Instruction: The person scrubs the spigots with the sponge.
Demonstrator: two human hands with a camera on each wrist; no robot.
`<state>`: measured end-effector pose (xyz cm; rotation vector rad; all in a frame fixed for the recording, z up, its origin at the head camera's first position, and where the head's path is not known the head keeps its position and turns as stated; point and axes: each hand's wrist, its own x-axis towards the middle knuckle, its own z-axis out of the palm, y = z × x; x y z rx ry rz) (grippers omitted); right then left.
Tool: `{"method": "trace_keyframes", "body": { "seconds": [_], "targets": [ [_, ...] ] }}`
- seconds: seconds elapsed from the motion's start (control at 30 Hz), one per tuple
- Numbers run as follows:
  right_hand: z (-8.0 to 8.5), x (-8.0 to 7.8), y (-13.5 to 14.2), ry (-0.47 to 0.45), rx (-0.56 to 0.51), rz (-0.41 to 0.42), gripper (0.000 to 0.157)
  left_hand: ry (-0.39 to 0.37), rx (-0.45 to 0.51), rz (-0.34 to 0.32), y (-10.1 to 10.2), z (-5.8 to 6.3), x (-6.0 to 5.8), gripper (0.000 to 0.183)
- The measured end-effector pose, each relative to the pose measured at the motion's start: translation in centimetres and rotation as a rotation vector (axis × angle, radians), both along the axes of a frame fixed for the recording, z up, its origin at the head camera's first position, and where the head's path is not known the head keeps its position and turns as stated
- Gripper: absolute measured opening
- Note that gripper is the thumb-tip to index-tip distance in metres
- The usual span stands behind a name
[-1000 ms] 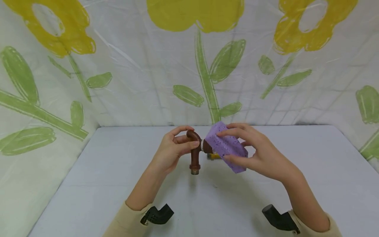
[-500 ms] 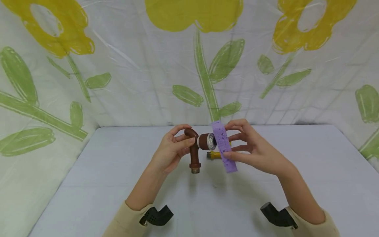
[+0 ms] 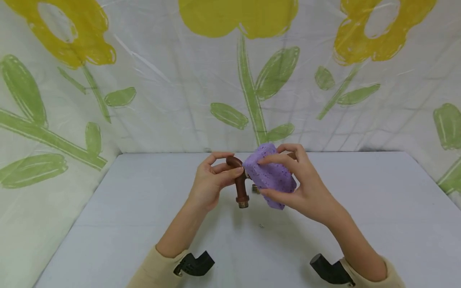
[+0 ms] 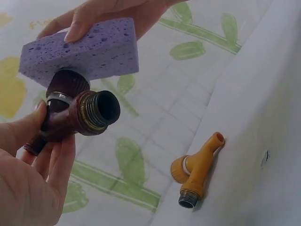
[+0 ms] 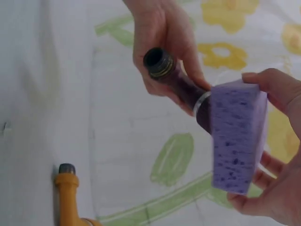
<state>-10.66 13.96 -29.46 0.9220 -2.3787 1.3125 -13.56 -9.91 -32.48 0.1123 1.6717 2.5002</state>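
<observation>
My left hand (image 3: 207, 184) holds a brown tap (image 3: 240, 188) above the table, thumb on one side and fingers on the other. The tap's threaded end (image 4: 107, 107) faces the camera in the left wrist view. In my right hand (image 3: 309, 192) is a purple porous sponge (image 3: 271, 172), pinched between thumb and fingers. The sponge's flat face lies against the round knob (image 4: 68, 84) of the tap. From the head view the sponge hides most of that knob.
A yellow tap (image 4: 200, 167) lies on the white table (image 3: 144, 224) behind the hands, mostly covered by the sponge in the head view. A sheet painted with flowers (image 3: 237, 18) hangs behind the table. A small mark (image 3: 261, 226) shows on the tabletop.
The sponge turned edge-on half a second ago, baring the knob's silvery end, and now lies tilted broadside over it again. The brown tap has tilted slightly, its lower end shifting right.
</observation>
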Motion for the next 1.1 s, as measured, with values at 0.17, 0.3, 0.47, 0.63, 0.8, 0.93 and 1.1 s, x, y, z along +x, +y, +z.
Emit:
{"method": "trace_keyframes", "body": {
  "seconds": [0.17, 0.3, 0.47, 0.63, 0.8, 0.93, 1.1],
  "targets": [
    [0.0, -0.2, 0.4, -0.030, -0.016, -0.023, 0.057, 0.057, -0.043, -0.040, 0.0, 0.0, 0.0, 0.040],
    [-0.1, -0.9, 0.9, -0.140, -0.027, 0.004, 0.057, 0.069, -0.055, -0.067, -0.2, 0.0, 0.0, 0.041],
    [-0.1, -1.7, 1.5, -0.308, -0.108, 0.139, 0.055, 0.033, -0.016, -0.084, -0.3, 0.0, -0.1, 0.041],
    [-0.2, -1.8, 1.5, -0.361, -0.159, 0.211, 0.057, -0.028, 0.067, -0.070, -0.2, 0.2, -0.1, 0.036],
    [-0.4, -1.3, 1.2, -0.262, -0.133, 0.160, 0.063, -0.070, 0.109, -0.019, 0.0, 0.1, -0.1, 0.035],
    [-0.4, -0.9, 0.8, -0.110, -0.095, 0.099, 0.065, -0.068, 0.115, 0.020, 0.2, 0.0, -0.1, 0.033],
    [-0.3, -0.5, 0.4, 0.076, -0.040, 0.019, 0.065, -0.057, 0.093, 0.029, 0.6, 0.0, 0.1, 0.033]
  ]
}}
